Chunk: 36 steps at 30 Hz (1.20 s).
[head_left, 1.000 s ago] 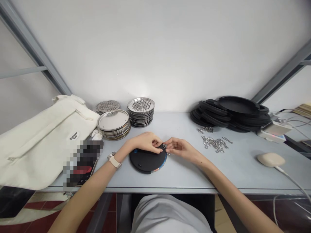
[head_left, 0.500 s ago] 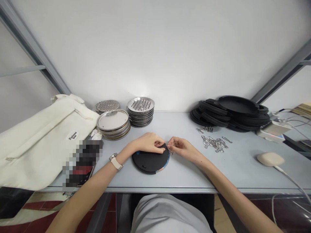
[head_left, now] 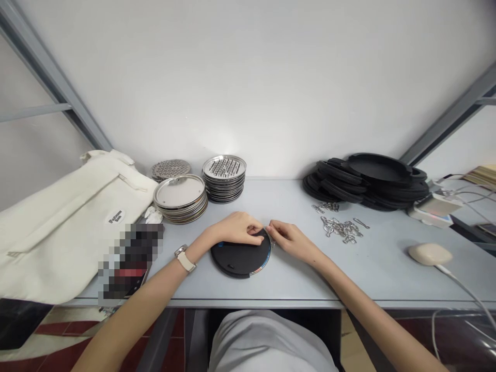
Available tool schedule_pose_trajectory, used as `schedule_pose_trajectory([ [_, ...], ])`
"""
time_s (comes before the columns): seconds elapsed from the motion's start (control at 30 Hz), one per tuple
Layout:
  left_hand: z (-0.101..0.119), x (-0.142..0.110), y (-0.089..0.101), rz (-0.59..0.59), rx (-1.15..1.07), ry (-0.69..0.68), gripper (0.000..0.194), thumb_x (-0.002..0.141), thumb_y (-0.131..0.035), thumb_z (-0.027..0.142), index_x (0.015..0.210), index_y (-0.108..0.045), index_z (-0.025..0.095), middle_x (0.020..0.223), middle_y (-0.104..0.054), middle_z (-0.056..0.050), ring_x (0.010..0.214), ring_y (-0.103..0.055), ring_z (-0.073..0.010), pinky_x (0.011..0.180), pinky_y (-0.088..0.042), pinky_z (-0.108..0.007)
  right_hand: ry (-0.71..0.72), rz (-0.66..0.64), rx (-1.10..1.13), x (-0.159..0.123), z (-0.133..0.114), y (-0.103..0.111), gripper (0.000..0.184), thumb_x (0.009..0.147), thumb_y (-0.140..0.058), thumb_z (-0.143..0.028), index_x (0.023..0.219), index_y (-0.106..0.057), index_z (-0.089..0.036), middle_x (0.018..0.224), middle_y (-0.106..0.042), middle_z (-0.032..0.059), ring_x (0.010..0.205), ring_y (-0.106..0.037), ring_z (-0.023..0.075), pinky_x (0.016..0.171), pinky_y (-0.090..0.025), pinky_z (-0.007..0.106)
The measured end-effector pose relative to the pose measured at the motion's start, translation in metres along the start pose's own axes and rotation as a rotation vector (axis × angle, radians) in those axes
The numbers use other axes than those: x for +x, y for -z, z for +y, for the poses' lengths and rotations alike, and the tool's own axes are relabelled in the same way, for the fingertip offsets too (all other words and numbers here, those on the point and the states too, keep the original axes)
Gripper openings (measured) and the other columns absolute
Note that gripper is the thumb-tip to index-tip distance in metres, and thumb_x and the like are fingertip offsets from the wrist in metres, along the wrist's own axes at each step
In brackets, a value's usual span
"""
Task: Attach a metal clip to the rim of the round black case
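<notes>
A flat black disc (head_left: 241,259) with a coloured strip along its right edge lies on the table in front of me. My left hand (head_left: 241,228) rests over its far side, thumb laid on top and fingers curled at the rim, holding it. At the disc's right rim, my right hand (head_left: 289,238) pinches a small metal clasp (head_left: 273,242), mostly covered by the fingers. Whether the clasp is attached to the disc I cannot tell. More metal clasps (head_left: 341,227) lie in a loose pile to the right.
Behind my left hand stand stacks of shiny metal discs (head_left: 180,192) and grater plates (head_left: 223,168). Black round trays (head_left: 380,173) are piled at the back right. A white bag (head_left: 73,222) leans at left; a cream corded device (head_left: 430,254) sits at right.
The fingers of my right hand have closed further over the metal clasp, which shows less now. My left hand and the disc have barely moved.
</notes>
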<state>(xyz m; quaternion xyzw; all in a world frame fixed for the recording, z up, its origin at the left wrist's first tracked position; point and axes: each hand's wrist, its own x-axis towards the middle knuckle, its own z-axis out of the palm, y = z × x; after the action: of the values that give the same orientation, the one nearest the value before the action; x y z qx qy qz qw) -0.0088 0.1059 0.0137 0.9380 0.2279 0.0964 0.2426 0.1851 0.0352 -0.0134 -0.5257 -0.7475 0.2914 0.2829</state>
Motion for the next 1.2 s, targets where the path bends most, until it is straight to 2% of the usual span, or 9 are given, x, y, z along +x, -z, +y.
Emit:
schedule_pose_trajectory([
  [0.27,-0.001,0.001,-0.002,-0.001,0.028,-0.001,0.032,0.075,-0.056,0.033,0.059,-0.032,0.017,0.051,-0.036,0.007,0.051,-0.029,-0.0079,0.051,-0.018,-0.025,0.006,0.027,-0.108,0.002,-0.004,-0.006,0.034,0.094,-0.034,-0.037,0.065,-0.038,-0.02,0.056,-0.041,-0.0041,0.052,-0.037,0.0106,0.053,-0.026,0.024],
  [0.53,-0.001,0.001,-0.001,0.008,0.095,-0.079,0.03,0.077,-0.053,0.031,0.06,-0.033,0.017,0.051,-0.038,0.006,0.049,-0.033,-0.0079,0.052,-0.019,-0.026,0.023,0.033,-0.143,0.003,-0.006,-0.006,0.032,0.095,-0.033,-0.032,0.067,-0.041,-0.02,0.059,-0.048,-0.0021,0.055,-0.043,0.0122,0.056,-0.029,0.024],
  [0.8,-0.001,0.001,-0.006,0.058,0.14,-0.09,0.03,0.077,-0.052,0.031,0.058,-0.034,0.017,0.05,-0.04,0.006,0.048,-0.033,-0.0081,0.052,-0.02,-0.026,0.002,0.01,-0.15,0.006,-0.006,-0.006,0.032,0.095,-0.033,-0.031,0.067,-0.042,-0.02,0.058,-0.046,-0.0027,0.054,-0.042,0.0118,0.056,-0.028,0.024],
  [1.2,-0.004,0.002,-0.007,0.095,0.162,-0.132,0.031,0.074,-0.055,0.031,0.057,-0.034,0.017,0.049,-0.04,0.007,0.047,-0.033,-0.0068,0.051,-0.021,-0.025,0.011,0.059,-0.174,0.003,-0.005,-0.011,0.031,0.095,-0.032,-0.031,0.067,-0.039,-0.02,0.059,-0.047,-0.0018,0.055,-0.043,0.0126,0.056,-0.028,0.024],
])
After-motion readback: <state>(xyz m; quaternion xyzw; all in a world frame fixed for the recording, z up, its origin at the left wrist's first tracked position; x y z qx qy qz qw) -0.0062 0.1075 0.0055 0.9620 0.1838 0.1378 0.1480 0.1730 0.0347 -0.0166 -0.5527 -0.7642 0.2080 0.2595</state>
